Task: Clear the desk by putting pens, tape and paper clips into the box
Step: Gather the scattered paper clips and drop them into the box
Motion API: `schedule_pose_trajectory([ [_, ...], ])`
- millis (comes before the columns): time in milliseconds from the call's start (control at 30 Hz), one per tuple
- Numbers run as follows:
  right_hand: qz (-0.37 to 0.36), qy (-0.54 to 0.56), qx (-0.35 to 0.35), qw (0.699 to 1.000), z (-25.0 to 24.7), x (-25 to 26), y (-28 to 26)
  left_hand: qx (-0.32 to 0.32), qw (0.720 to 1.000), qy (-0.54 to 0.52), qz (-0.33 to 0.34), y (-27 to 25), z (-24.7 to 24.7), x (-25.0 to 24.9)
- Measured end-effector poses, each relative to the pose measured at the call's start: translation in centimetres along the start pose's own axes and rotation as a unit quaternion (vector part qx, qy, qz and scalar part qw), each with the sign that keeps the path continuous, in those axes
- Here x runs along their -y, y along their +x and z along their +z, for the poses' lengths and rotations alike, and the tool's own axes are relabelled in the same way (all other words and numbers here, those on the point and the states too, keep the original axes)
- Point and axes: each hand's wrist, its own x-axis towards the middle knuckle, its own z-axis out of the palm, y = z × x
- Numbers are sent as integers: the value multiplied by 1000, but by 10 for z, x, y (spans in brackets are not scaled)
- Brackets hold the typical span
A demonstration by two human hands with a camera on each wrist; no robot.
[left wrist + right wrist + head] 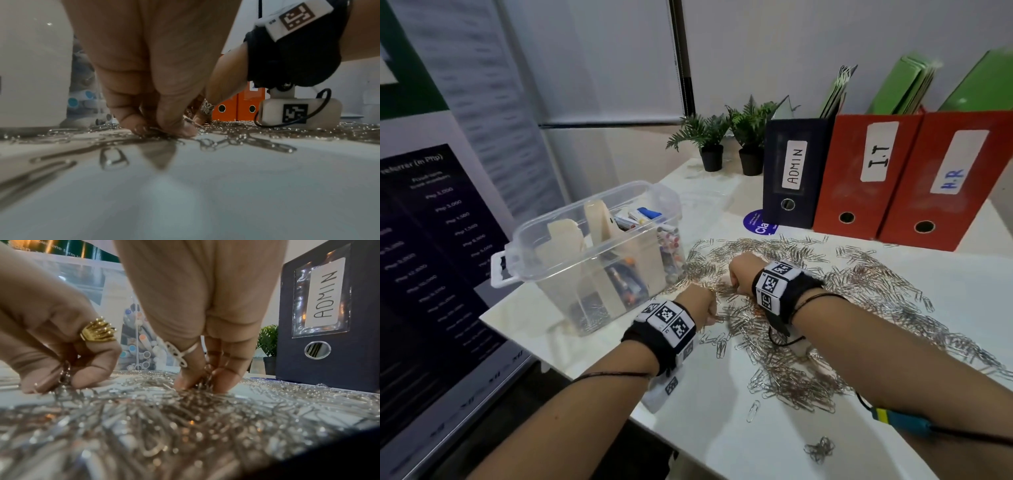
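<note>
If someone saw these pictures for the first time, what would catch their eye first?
Most striking is the glittering spread of paper clips across the white desk. Both hands, left hand and right hand, pinch clips from it beside the clear box of pens. Behind stand the red binders.

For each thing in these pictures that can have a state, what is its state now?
clear plastic box: open, no lid on, partly filled with pens and some clips.
paper clips: mostly spread loose over the desk.
left hand: down on the desk, fingers pinching clips.
right hand: fingers curled into the clip pile.
ADMIN binder: upright, closed.
two red binders: upright.
two potted plants: upright.
</note>
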Motion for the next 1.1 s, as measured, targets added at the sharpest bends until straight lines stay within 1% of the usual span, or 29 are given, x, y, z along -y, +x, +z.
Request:
schedule_pose_trajectory([
  [100, 2, 22, -7, 1000, 1, 0, -2, -14, 1000, 0, 10, -3, -3, -1],
  [200, 2, 21, -30, 999, -2, 2, -3, 0, 1000, 9, 20, -3, -8, -2],
  [367, 4, 20, -26, 999, -7, 4, -4, 15, 1000, 12, 13, -5, -15, -6],
  [433, 9, 32, -37, 999, -7, 5, -4, -2, 1000, 17, 15, -5, -16, -5],
  [500, 10, 40, -54, 998, -7, 5, -6, -40, 999, 5, 17, -6, -17, -3],
  [567, 5, 46, -76, 996, -6, 4, -7, -80, 996, -29, 16, -8, -20, 0],
  [667, 7, 59, -87, 994, -5, 3, -7, -136, 988, -64, 21, -13, -34, 3],
  [733, 7, 62, -100, 993, -6, 4, -8, -181, 977, -112, 31, -18, -49, 4],
  [833, -2, 63, -112, 992, -5, 5, -12, -269, 948, -168, 39, -30, -78, 8],
  [900, -3, 58, -107, 993, -5, 5, -12, -319, 930, -179, 32, -41, -99, 18],
  [1000, -2, 56, -103, 993, -4, 6, -11, -402, 897, -183, -9, -57, -124, 46],
  [1100, -5, 51, -112, 992, -4, 5, -13, -461, 869, -157, -92, -69, -134, 85],
])
